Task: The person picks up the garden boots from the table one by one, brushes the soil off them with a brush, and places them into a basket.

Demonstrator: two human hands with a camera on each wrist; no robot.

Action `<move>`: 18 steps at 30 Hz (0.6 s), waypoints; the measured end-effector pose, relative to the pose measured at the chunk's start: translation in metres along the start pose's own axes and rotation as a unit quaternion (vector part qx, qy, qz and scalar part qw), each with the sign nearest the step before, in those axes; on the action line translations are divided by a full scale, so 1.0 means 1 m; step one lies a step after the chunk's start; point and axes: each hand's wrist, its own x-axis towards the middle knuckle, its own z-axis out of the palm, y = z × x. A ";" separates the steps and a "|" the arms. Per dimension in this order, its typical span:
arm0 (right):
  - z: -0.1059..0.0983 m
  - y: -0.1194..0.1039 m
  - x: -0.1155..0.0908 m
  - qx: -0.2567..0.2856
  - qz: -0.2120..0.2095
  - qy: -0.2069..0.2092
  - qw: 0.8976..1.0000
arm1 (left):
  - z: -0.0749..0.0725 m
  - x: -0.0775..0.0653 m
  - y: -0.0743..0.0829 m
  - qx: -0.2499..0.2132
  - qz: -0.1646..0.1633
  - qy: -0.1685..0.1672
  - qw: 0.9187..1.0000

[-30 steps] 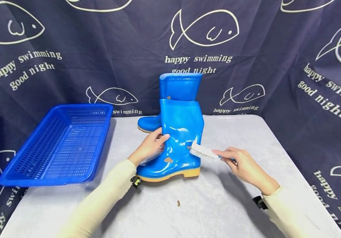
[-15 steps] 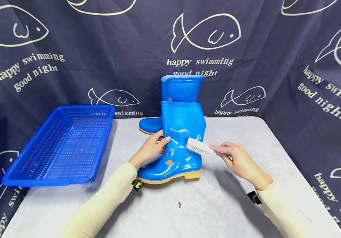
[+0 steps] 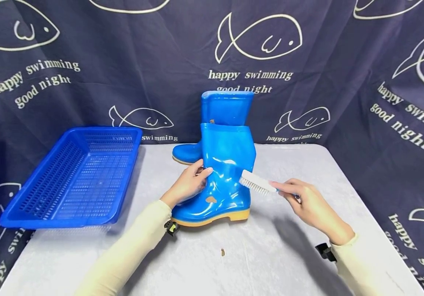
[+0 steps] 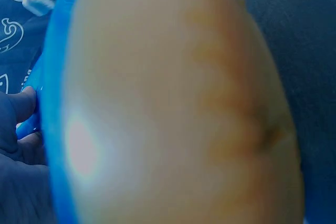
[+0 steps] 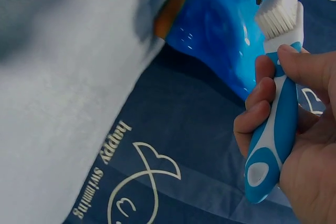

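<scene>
A blue rain boot (image 3: 228,152) with a yellow sole stands upright, toe to the left, a brown patch (image 3: 210,200) on its foot. My left hand (image 3: 187,183) holds its shaft front just above the instep, thumb on the near side. In my right hand (image 3: 311,204) is a white scrub brush (image 3: 259,182), its head overlapping the back of the shaft in the head view. Fingers and thumb wrap the brush's blue and white handle (image 5: 278,124) in the right wrist view. The boot's sole (image 4: 157,77) fills most of the left wrist view, blurred.
Behind it stands a second blue boot (image 3: 228,107), partly hidden, with a small brown spot. A blue plastic basket (image 3: 64,223) sits at the left of the grey table (image 3: 289,263). One brown flake (image 3: 222,252) lies near the front. A dark printed curtain (image 3: 182,53) hangs behind.
The brush moved up and left across the shaft, then back right toward its rear edge. A dark mark beside the brush head earlier no longer shows. My left hand keeps its hold.
</scene>
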 end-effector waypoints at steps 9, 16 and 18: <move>0.010 -0.003 0.002 0.002 -0.024 -0.025 0.999 | 0.004 0.001 -0.002 -0.011 0.001 -0.004 1.000; 0.016 -0.010 -0.013 0.036 -0.037 -0.096 0.994 | 0.002 0.002 -0.001 0.003 0.013 0.001 1.000; 0.013 -0.011 -0.014 0.036 -0.039 -0.096 0.994 | 0.002 0.002 -0.002 0.007 0.014 0.001 1.000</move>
